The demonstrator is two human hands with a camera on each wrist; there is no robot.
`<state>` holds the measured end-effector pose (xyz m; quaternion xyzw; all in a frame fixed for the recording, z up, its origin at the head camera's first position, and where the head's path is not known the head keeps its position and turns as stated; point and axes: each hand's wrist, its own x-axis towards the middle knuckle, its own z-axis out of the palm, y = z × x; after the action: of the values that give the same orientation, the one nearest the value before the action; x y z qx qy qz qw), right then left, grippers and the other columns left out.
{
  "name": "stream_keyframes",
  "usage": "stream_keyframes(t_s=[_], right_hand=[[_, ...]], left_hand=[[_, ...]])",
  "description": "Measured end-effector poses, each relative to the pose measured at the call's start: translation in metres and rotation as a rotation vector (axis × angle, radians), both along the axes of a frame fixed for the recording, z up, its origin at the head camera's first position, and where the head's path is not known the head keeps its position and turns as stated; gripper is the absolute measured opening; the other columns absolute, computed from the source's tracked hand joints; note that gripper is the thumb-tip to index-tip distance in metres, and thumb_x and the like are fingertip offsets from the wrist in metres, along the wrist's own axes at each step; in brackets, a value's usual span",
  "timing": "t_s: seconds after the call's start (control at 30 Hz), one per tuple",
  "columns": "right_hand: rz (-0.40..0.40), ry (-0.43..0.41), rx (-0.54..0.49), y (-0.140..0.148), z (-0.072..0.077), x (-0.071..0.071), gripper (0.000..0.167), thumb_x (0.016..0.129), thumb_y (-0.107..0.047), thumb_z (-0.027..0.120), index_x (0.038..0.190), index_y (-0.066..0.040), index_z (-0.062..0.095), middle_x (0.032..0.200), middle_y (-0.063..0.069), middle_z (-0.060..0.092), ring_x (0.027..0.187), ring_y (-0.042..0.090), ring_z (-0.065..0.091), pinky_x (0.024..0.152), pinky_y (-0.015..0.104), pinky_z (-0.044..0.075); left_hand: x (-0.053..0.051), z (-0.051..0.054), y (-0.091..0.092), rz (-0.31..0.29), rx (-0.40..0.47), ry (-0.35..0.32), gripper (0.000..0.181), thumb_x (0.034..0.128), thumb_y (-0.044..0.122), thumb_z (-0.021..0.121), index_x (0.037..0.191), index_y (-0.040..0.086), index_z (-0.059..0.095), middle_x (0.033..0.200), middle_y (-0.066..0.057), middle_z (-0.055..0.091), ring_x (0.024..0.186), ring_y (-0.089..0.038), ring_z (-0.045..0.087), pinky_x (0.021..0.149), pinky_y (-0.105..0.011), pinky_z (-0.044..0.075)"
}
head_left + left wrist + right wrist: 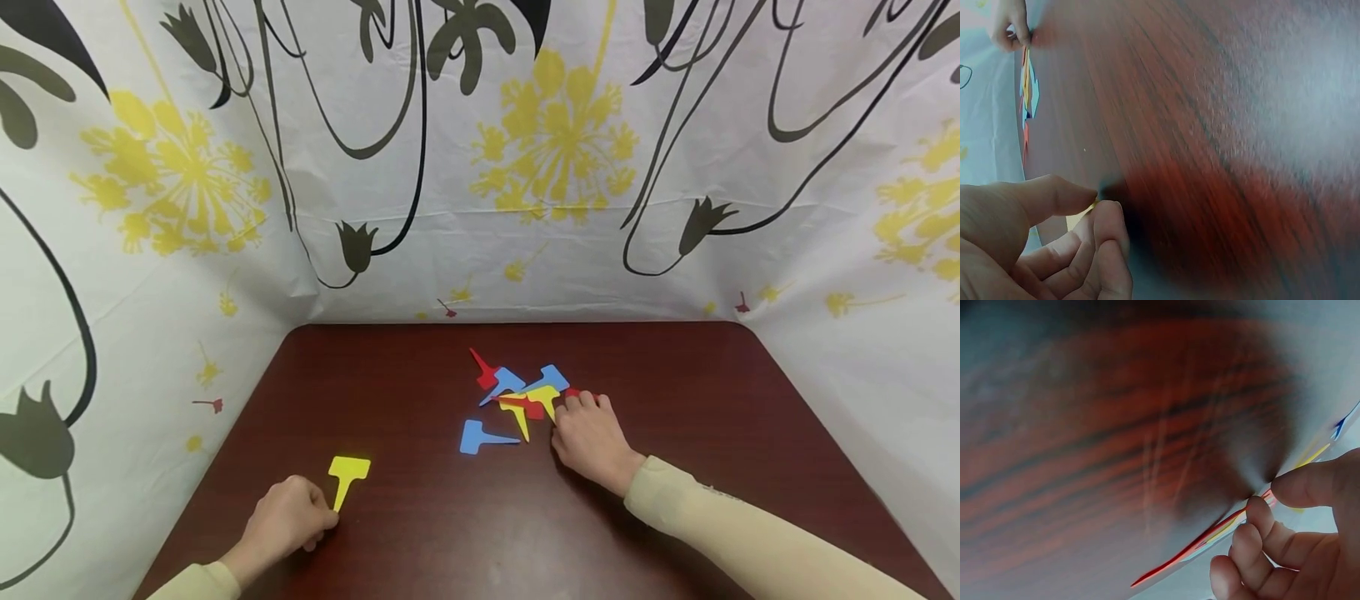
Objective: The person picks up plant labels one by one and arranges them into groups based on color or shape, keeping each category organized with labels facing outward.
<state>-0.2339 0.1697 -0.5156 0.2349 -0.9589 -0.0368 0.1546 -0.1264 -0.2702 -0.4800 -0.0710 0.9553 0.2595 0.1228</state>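
On my head feed I take the loose heap of coloured tags [531, 408] on the worktop [450, 542] as my landmark. Well to the left of the heap and toward its near side, the left hand [288, 517] pinches a yellow tag [349, 468] by the tip of its pointed stem, its broad head turned away from the fingers; I'd judge that hold suits so thin a piece and leaves the head uncovered. At the heap's right edge, the right hand [592, 437] has thumb and fingertips drawn narrow, with a red tag [572, 392] showing at the fingertips; I cannot tell whether it grips anything. A blue tag [472, 437] lies flat at the heap's near-left side, stem pointing right. The heap's pieces overlap at odd angles, colours mixed, so I read it as a loose store rather than an arrangement.
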Motion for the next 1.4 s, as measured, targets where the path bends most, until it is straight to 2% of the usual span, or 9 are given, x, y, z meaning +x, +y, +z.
stream_keyframes(t_s=[0.37,0.53,0.67,0.77,0.87,0.97,1.13,1.27,1.4], right_hand=[[-0.01,-0.012,-0.01,-0.004,0.002,-0.002,0.025,0.081,-0.03,0.075,0.078,-0.006,0.067,0.067,0.005,0.057,0.063,0.021,0.054,0.062,0.044,0.048],[-0.027,-0.047,0.0,-0.006,0.003,-0.004,0.024,0.081,-0.029,0.074,0.077,-0.007,0.065,0.065,0.004,0.054,0.058,0.019,0.05,0.057,0.041,0.049],[-0.037,-0.074,0.002,-0.007,0.004,-0.004,0.025,0.081,-0.029,0.074,0.078,-0.006,0.065,0.064,0.004,0.052,0.056,0.019,0.047,0.054,0.039,0.049],[-0.046,-0.079,-0.007,-0.008,0.004,-0.005,0.025,0.082,-0.028,0.073,0.077,-0.006,0.065,0.062,0.004,0.049,0.053,0.019,0.044,0.049,0.038,0.048],[-0.057,-0.085,-0.022,-0.009,0.003,-0.005,0.025,0.083,-0.028,0.073,0.076,-0.005,0.063,0.06,0.004,0.046,0.05,0.018,0.042,0.044,0.036,0.045],[-0.06,-0.089,-0.034,-0.009,0.003,-0.005,0.025,0.083,-0.026,0.072,0.074,-0.005,0.062,0.059,0.004,0.044,0.048,0.017,0.04,0.041,0.034,0.043],[-0.045,-0.085,-0.045,-0.009,0.002,-0.004,0.023,0.084,-0.021,0.068,0.069,-0.007,0.057,0.058,0.004,0.042,0.045,0.017,0.039,0.037,0.034,0.04],[-0.043,-0.088,-0.043,-0.008,0.001,-0.005,0.023,0.084,-0.021,0.068,0.069,-0.007,0.057,0.059,0.004,0.043,0.046,0.017,0.04,0.038,0.034,0.041],[-0.05,-0.11,-0.04,-0.008,0.002,-0.005,0.023,0.084,-0.022,0.069,0.07,-0.007,0.059,0.06,0.004,0.045,0.048,0.017,0.041,0.039,0.034,0.043]], left_hand=[[0.006,0.0,0.007,-0.03,0.004,-0.023,0.032,0.0778,0.013,0.08,0.052,0.012,0.061,0.044,0.0,0.056,0.045,-0.018,0.058,0.052,-0.033,0.046],[0.007,0.001,0.007,-0.054,-0.005,-0.006,0.035,0.0809,0.023,0.082,0.055,0.013,0.062,0.046,0.002,0.055,0.045,-0.017,0.057,0.054,-0.034,0.046],[0.006,0.002,0.004,-0.052,-0.051,0.064,0.034,0.0817,0.03,0.082,0.058,0.017,0.06,0.051,0.004,0.054,0.047,-0.015,0.052,0.048,-0.033,0.039],[0.004,0.001,0.0,-0.082,-0.109,0.188,0.027,0.0828,0.024,0.08,0.066,0.019,0.059,0.06,0.006,0.052,0.052,-0.014,0.047,0.047,-0.032,0.036],[0.002,-0.002,-0.005,-0.175,-0.176,0.339,0.009,0.083,0.012,0.077,0.082,0.016,0.069,0.078,0.004,0.06,0.065,-0.016,0.056,0.052,-0.034,0.045],[0.002,-0.006,-0.009,-0.297,-0.233,0.427,0.028,0.0822,-0.001,0.071,0.108,0.007,0.073,0.107,-0.004,0.067,0.091,-0.022,0.067,0.066,-0.038,0.054],[0.006,-0.011,-0.015,-0.476,-0.286,0.406,0.059,0.0804,-0.012,0.058,0.137,0.002,0.061,0.144,-0.014,0.054,0.128,-0.034,0.056,0.086,-0.047,0.056],[0.009,-0.015,-0.021,-0.6,-0.306,0.392,0.072,0.077,-0.015,0.055,0.147,0.001,0.051,0.155,-0.015,0.043,0.137,-0.035,0.047,0.09,-0.049,0.053],[0.01,-0.019,-0.025,-0.686,-0.317,0.386,0.078,0.0741,-0.016,0.056,0.15,-0.001,0.045,0.158,-0.016,0.038,0.139,-0.034,0.044,0.093,-0.051,0.051]])
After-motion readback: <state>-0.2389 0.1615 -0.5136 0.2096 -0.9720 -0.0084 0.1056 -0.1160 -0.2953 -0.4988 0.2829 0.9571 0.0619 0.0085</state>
